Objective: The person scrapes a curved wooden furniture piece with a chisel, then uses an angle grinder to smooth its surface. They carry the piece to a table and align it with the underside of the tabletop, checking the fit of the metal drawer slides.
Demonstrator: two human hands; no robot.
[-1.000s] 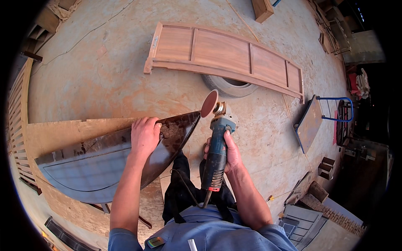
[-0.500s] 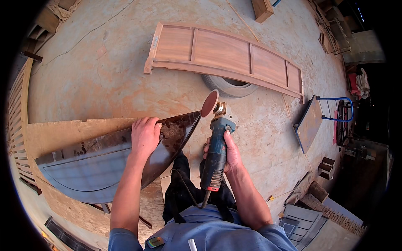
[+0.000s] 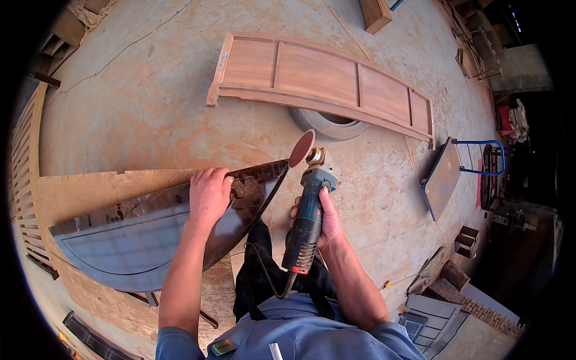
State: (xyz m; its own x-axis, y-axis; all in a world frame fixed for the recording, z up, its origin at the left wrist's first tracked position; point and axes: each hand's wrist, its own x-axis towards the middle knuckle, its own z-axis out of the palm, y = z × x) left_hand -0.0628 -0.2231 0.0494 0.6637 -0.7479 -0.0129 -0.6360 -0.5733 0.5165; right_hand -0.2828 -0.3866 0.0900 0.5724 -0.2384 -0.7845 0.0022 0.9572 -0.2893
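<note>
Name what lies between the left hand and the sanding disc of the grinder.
In the head view, only the dark curved wooden panel lies there: its pointed end runs from the left hand to the sanding disc.

— Where does the view look from?
— From the person's head, facing steeply down, close over the dark curved wooden panel (image 3: 162, 231).
— How wide?
— Fisheye: it reaches the brown slatted wooden frame (image 3: 324, 78) farther ahead, edges bending.
</note>
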